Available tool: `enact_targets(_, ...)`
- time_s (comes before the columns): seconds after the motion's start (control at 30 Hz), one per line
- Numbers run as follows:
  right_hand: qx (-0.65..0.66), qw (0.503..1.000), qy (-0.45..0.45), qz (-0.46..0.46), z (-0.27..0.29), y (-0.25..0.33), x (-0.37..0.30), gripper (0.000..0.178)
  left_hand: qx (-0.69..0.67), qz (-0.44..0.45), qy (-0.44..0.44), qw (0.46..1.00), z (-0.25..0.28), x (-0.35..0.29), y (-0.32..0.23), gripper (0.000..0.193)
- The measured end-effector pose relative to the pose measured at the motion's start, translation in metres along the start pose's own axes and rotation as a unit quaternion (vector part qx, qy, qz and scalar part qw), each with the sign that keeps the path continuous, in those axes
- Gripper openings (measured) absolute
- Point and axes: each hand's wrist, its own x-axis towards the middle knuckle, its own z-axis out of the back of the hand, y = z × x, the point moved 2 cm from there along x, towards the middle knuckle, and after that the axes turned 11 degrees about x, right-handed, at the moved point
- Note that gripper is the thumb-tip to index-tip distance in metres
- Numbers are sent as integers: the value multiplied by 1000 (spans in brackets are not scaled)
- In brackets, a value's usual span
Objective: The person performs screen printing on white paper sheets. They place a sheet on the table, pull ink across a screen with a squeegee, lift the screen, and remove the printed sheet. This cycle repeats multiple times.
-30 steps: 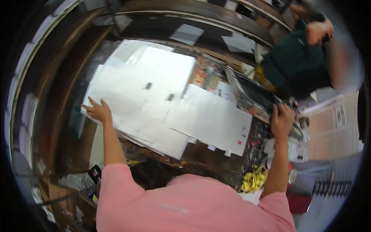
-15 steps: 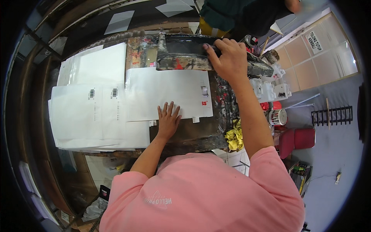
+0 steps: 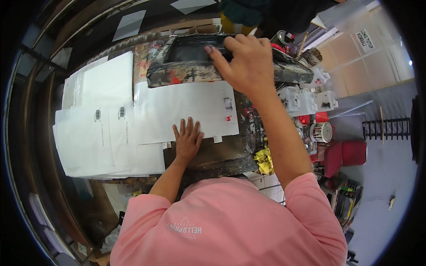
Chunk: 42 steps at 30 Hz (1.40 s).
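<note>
My left hand lies flat with its fingers spread on the near edge of a white sheet or envelope. That sheet has a small red print and a dark mark near its right side. Above its far edge, a paint-stained wooden screen-printing frame is held up at a tilt, with dark mesh inside. My right hand is closed on the frame, thumb over the mesh side; its fingertips are partly hidden. Left of the sheet are stacked white envelopes with barcodes, and more plain white sheets behind them.
Crumpled yellow paper sits at the table's right edge. White plastic containers and a paint can stand to the right, near a red chair. Another person in dark clothes stands across the table. Shelving is on the left.
The screen-printing frame and my right hand have shifted left in view, and the frame looks larger, as if raised. My left hand stays on the sheet. The view has shifted slightly.
</note>
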Motion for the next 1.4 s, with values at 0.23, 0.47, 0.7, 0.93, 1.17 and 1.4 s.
enact_targets(0.23,-16,1000,14,7,-2,5,-7,41,-25,-2,-29,999,-4,-4,2,55)
enact_targets(0.47,-30,999,21,1,0,11,-10,40,-11,1,-32,999,-4,-9,2,55)
enact_targets(0.7,-29,999,21,-5,3,10,-9,42,-18,-21,-61,998,-5,-9,2,57)
enact_targets(0.93,-11,1000,12,-2,14,19,-12,37,-69,28,-132,988,48,-1,-14,62)
enact_targets(1.17,-10,997,64,-33,10,32,-63,40,-865,103,-39,490,186,34,-18,94)
enact_targets(1.4,23,945,321,-65,-51,-9,-168,43,-843,299,85,440,115,-24,-4,112)
